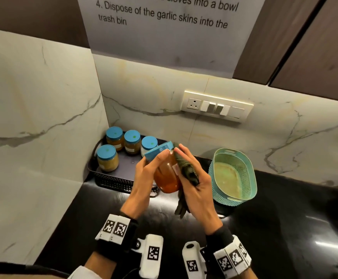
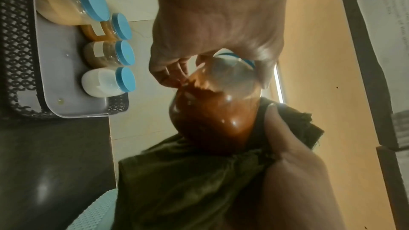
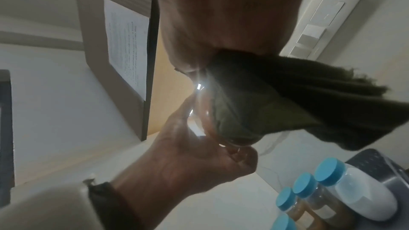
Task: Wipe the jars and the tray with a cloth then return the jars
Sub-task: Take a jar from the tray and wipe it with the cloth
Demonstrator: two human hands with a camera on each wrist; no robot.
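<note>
Wiping is in hand: the jar [image 1: 167,174] is gripped by the left hand [image 1: 144,178] above the surface's back-left corner; the cloth [image 1: 186,170] is pressed on it by the right hand [image 1: 196,186]. Next: return to tray [image 1: 111,183].

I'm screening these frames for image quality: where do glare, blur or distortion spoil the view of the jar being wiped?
Head view: sharp, with wide-angle bending at the walls and glare patches on the black counter; the jar reads clearly. Left wrist view: dim, with highlights on the jar and the cloth soft. Right wrist view: backlit, with a flare beside the cloth and the left hand blurred.
</note>
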